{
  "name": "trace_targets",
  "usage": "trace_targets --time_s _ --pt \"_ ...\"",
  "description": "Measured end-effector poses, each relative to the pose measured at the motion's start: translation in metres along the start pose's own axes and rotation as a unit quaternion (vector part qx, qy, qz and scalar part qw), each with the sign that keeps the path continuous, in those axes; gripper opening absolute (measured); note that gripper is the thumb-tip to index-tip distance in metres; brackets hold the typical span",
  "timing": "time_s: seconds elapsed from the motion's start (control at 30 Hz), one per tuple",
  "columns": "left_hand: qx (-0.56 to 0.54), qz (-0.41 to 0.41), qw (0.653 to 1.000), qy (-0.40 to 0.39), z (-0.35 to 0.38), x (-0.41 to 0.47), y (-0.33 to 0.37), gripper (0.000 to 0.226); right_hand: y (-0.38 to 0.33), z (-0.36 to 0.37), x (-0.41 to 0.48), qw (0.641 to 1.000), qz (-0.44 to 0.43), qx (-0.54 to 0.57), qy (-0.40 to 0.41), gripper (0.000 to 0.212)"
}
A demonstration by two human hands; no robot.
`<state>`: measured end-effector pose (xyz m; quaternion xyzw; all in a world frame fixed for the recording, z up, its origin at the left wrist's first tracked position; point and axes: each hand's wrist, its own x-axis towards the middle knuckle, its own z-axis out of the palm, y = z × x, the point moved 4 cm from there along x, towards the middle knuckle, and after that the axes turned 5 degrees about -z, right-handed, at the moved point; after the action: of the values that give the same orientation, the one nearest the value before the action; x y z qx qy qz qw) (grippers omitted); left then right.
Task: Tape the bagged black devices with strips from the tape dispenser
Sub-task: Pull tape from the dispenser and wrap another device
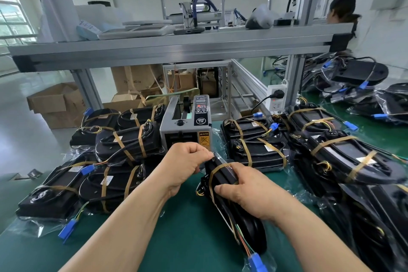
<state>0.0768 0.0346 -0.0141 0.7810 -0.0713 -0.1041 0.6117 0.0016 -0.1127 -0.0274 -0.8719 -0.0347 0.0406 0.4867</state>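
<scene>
Bagged black device point(251, 236) sits on edge on the green mat point(187, 238), long axis pointing from the person to the tape dispenser point(185, 123), blue connector point(257, 263) nearest. Glossy clear bag, tan tape strip point(217, 168) round far end. Left hand point(187, 165) pinches far end; right hand point(249, 192) grips middle. Taped devices stacked left point(123, 146) and right point(256, 150), crowding both sides.

I am looking at a factory assembly hall: a green workbench point(187, 227) under an aluminium frame point(176, 48), piles of bagged black devices point(128, 141), cardboard boxes point(55, 104) on the floor, another worker point(342, 9) nearby.
</scene>
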Motion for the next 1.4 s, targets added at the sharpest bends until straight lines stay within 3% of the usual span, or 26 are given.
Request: trace_targets --time_s 0.53,1.0,1.4 --pt "-0.043 -0.008 0.999 0.015 0.0025 0.0036 -0.0072 0.019 -0.0009 -0.0006 0.0007 1.000 0.000 -0.012 -0.006 0.027" --pt "0.057 0.038 0.995 0.075 0.0035 0.0024 -0.0035 0.021 -0.0017 -0.0006 -0.0003 1.000 0.004 -0.003 -0.003 0.027" --pt "0.046 0.030 0.994 0.089 0.0037 0.0034 -0.0088 0.020 -0.0046 -0.0017 -0.0017 1.000 0.008 -0.021 -0.006 0.031"
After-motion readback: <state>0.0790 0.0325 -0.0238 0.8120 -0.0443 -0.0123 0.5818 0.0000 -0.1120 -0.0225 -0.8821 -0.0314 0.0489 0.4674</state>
